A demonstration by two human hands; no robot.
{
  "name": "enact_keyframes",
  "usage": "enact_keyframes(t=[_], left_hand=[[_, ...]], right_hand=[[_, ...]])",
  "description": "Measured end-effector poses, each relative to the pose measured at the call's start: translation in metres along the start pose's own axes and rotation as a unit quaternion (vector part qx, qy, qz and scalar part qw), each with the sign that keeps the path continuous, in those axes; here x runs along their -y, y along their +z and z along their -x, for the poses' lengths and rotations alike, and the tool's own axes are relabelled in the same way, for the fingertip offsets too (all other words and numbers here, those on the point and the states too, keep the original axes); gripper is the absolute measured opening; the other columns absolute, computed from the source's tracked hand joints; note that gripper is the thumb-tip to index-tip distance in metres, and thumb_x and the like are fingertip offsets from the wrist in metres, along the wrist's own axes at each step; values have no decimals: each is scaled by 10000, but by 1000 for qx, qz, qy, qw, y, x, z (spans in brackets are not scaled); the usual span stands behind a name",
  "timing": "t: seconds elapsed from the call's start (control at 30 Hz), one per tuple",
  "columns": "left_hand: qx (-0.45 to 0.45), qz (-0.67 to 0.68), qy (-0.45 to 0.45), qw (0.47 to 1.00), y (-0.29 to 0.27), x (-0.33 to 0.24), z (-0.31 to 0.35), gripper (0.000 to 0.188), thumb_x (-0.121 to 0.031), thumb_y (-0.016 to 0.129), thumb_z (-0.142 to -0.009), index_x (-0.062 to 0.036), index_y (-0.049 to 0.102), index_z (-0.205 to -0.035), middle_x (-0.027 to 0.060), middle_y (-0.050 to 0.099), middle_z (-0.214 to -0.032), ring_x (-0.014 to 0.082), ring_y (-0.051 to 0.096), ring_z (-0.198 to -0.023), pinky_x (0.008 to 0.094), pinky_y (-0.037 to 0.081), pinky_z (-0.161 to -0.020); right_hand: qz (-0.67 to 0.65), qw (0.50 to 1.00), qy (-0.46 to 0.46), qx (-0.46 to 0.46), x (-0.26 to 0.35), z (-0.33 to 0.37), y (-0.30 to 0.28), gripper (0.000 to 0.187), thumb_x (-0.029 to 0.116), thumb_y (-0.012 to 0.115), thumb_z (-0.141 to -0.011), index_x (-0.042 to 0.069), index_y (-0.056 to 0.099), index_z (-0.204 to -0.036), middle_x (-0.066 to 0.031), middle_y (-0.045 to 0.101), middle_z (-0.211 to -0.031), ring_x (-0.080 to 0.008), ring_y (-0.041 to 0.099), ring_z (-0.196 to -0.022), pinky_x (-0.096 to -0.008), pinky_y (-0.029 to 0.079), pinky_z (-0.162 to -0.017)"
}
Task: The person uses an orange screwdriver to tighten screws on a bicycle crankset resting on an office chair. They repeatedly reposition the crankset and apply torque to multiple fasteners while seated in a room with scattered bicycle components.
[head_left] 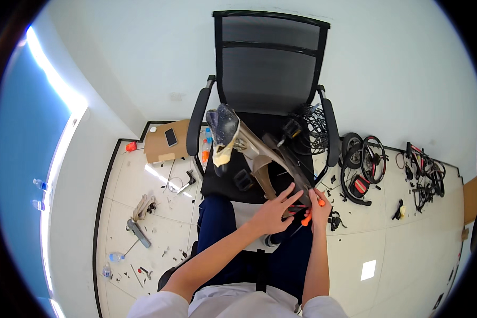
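Observation:
A brownish-grey bicycle frame (263, 150) rests on the black seat of the office chair before me, its worn, torn saddle (223, 127) toward the far left. One black pedal (243, 180) shows on its left side and another pedal (291, 129) on its right. My left hand (274, 213) lies on the near end of the frame with fingers spread. Beside it, my right hand (319, 211) is closed around an orange-handled tool (306, 219), which looks like a screwdriver. Its thin shaft slants down to the left; the tip is hard to make out.
The mesh office chair (270, 77) has armrests on both sides, and a black wire basket (314, 130) sits at its right. Wheels (373, 153) and bike parts (424, 172) lie along the right wall. Cardboard (159, 153) with a phone (170, 137), bottles and loose parts lies left.

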State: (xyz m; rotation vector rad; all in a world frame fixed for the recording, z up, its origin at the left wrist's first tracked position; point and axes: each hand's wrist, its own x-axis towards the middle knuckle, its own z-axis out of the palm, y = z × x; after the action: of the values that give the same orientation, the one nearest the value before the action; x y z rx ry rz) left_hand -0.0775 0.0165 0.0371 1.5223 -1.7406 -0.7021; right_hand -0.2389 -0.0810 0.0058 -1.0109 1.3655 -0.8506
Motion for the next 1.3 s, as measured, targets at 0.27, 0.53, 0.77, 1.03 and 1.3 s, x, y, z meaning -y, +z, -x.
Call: enact_keyframes(t=[0.27, 0.53, 0.77, 1.03, 1.3], left_hand=[[-169, 382, -190, 888, 0, 107, 54, 338, -240, 594, -939, -7, 629, -1183, 92, 625, -1229, 203, 631, -1062, 363, 505, -928], [-238, 506, -192, 807, -111, 66, 9, 396, -260, 642, -913, -47, 521, -1223, 122, 630, -1059, 201, 645, -898, 358, 546, -722], [-254, 392, -234, 853, -131, 28, -38, 284, -116, 754, -782, -27, 588, -994, 29, 581, -732, 77, 467, -457, 241, 386, -421], [-221, 124, -138, 957, -156, 5, -43, 365, -190, 769, -771, -21, 618, -1057, 17, 653, -854, 92, 572, -670, 266, 467, -612], [-196, 161, -256, 933, -195, 29, 32, 399, -201, 755, -772, -28, 615, -1103, 24, 648, -821, 85, 563, -661, 254, 464, -609]], right_hand=[[87, 990, -111, 9, 0, 10, 15, 528, 197, 809, -788, -52, 589, -1198, -48, 602, -753, -79, 483, -426, -222, 395, -393], [-22, 999, -32, 24, -30, -1, -6, 570, 181, 807, -793, -17, 561, -1267, -78, 633, -821, -95, 492, -420, -231, 427, -399], [-46, 998, -27, 29, -39, 5, 2, 540, 191, 799, -805, -31, 568, -1239, -80, 621, -803, -97, 500, -424, -232, 402, -384], [-59, 979, 86, 173, -106, 42, 55, 448, 334, 765, -842, 61, 596, -1154, 8, 492, -602, -101, 473, -416, -255, 390, -381], [117, 974, -49, 187, -47, 31, 74, 300, 299, 754, -848, 40, 684, -983, -16, 591, -658, -71, 515, -475, -234, 396, -426]])
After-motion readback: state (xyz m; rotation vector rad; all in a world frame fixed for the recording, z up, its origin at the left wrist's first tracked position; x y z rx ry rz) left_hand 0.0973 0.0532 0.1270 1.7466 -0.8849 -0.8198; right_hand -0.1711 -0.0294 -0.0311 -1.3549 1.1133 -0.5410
